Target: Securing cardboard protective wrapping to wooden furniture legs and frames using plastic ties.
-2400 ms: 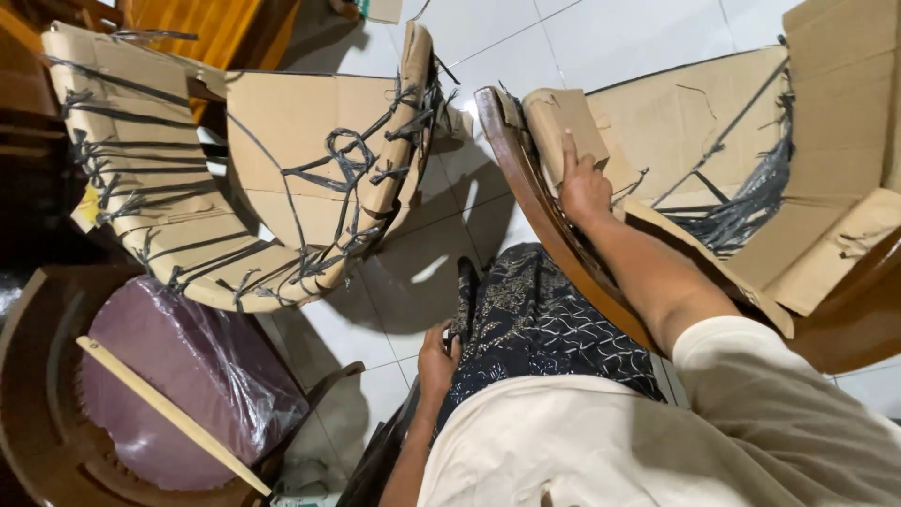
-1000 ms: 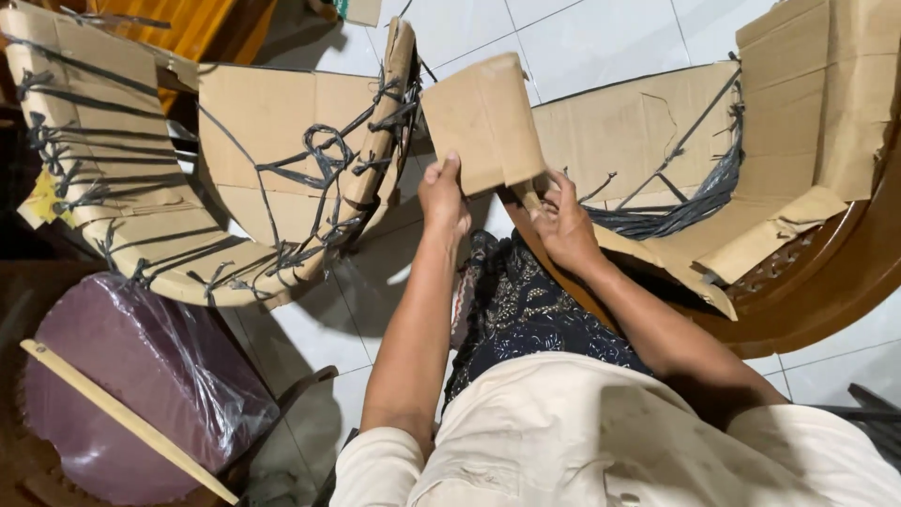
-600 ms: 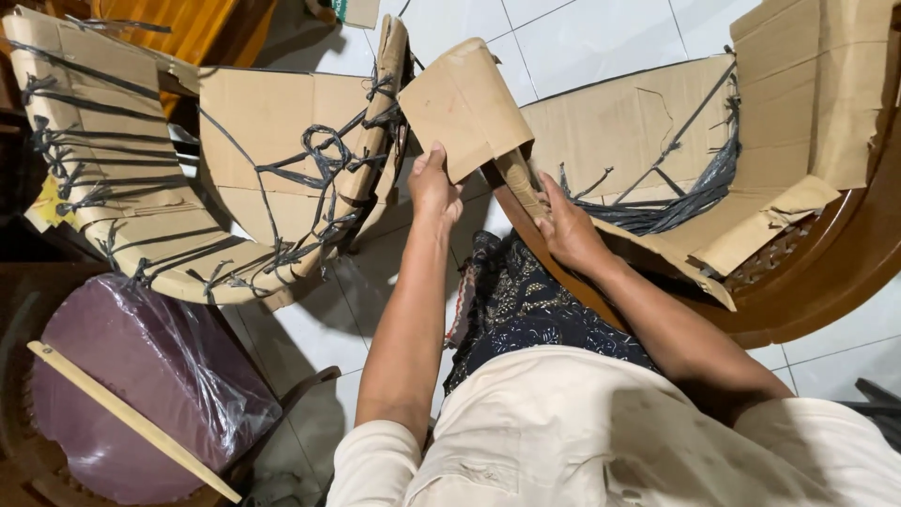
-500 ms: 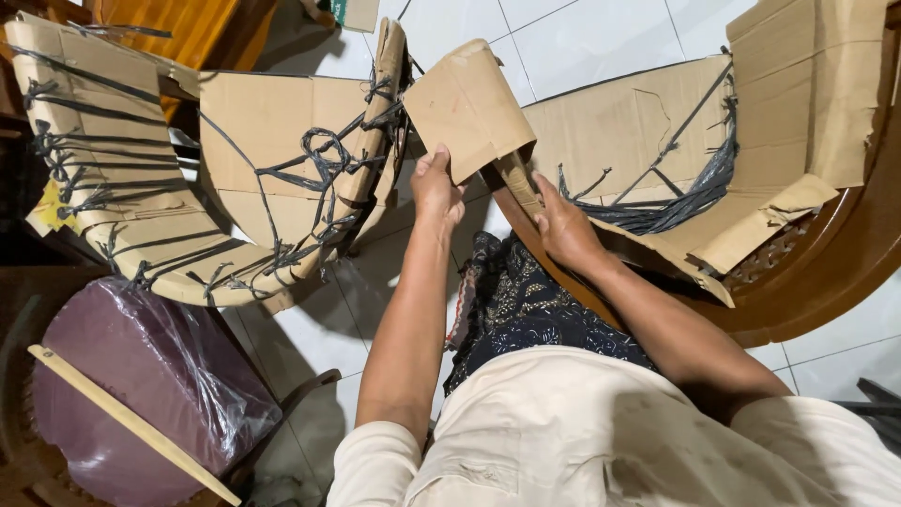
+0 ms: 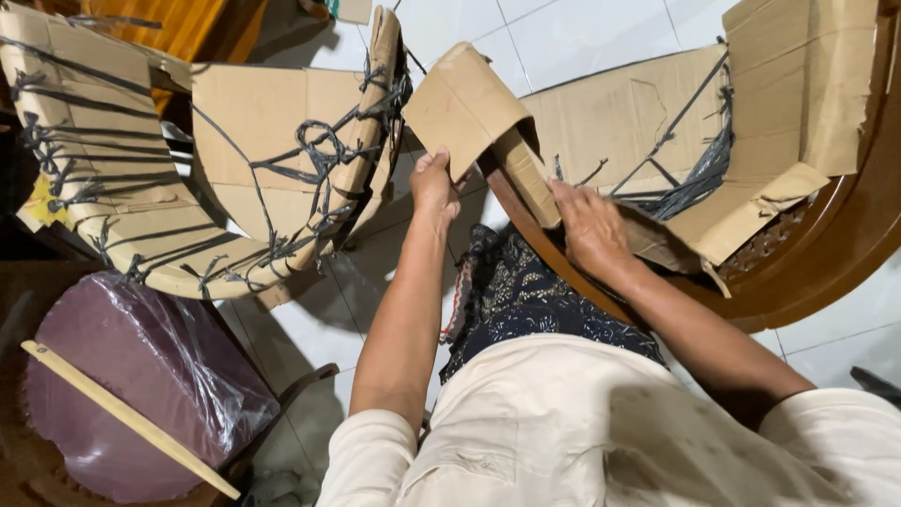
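Head view: folded cardboard piece (image 5: 466,105) above lap, pinched in left hand (image 5: 434,184) grip; right hand (image 5: 587,222) flat on its flap. Strapped cardboard-wrapped chair (image 5: 253,169) left; plastic-covered maroon cushion (image 5: 131,376) below.

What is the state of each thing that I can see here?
Cardboard flap: bent, lifted, held by left hand.
Right hand: pressed on cardboard at the chair rim.
Left chair wrapping: tied on with black straps.
Purple cushion: covered in clear plastic.
Stick: lying across the cushion.
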